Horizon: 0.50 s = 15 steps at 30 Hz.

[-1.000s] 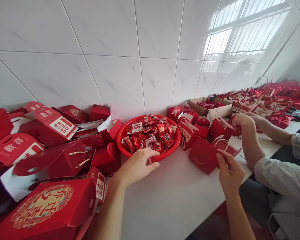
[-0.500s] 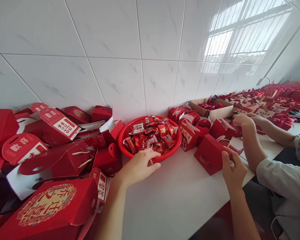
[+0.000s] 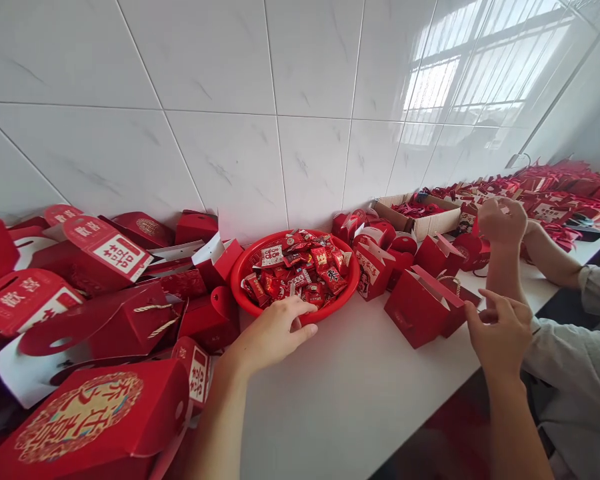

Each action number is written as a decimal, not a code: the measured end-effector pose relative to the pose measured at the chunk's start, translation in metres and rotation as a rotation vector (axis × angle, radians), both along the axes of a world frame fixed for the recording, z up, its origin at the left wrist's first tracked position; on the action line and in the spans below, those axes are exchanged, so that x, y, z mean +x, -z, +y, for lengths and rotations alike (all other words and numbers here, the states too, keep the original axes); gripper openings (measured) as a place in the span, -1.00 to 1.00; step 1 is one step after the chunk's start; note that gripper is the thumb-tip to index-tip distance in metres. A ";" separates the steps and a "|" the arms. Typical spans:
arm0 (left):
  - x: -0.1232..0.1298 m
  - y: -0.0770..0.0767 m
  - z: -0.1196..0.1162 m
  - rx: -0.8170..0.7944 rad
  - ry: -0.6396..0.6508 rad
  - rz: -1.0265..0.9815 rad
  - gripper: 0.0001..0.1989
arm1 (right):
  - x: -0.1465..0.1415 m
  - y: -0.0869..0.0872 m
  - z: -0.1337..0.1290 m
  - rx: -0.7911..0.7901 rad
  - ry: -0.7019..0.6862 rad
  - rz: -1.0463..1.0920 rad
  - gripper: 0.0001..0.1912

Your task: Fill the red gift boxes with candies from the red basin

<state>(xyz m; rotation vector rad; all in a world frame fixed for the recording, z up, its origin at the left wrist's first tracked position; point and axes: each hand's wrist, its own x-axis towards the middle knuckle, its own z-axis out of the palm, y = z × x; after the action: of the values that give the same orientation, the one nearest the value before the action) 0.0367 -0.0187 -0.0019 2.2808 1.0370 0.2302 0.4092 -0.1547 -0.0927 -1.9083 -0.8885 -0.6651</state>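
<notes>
My left hand lies over the front rim of a round red plastic basket filled with wrapped candies. Its thumb is stretched apart from the other fingers, whose tips are partly hidden near the candies. My right hand is in the air beyond the table edge, thumb and fingers apart, with nothing visible in it. Just left of it stands a red gift box with its top open, close to another red box with a rope handle.
Red gift boxes are piled on the left. Behind the basket rises a white tiled wall. A cardboard box with red ribbons stands at the back right, near many packed boxes. A co-worker's hands are at the right.
My right hand has let go of the red gift box and moved right, away from it. The left hand has barely moved. A co-worker's hand has risen.
</notes>
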 end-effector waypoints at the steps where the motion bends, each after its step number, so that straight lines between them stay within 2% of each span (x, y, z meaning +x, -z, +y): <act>1: 0.000 0.000 0.000 0.000 -0.004 0.003 -0.54 | 0.002 0.000 0.000 -0.011 0.014 0.001 -0.59; 5: -0.001 0.001 0.000 0.018 -0.014 0.013 -0.53 | 0.010 0.002 0.003 -0.097 0.032 0.023 -0.65; 8: 0.000 0.000 0.000 0.028 -0.002 0.014 -0.54 | 0.014 -0.003 0.004 -0.082 0.052 -0.004 -0.70; 11: 0.000 0.000 0.000 0.034 0.003 -0.001 -0.55 | 0.014 -0.017 0.004 -0.001 0.095 -0.086 -0.69; 15: -0.001 0.001 0.001 0.037 0.003 0.000 -0.55 | 0.000 -0.048 0.002 0.130 0.189 -0.210 -0.66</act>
<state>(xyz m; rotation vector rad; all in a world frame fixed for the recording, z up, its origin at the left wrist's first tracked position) 0.0361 -0.0177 -0.0032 2.3153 1.0371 0.2507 0.4095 -0.1526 -0.0447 -1.8427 -0.7780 -1.0277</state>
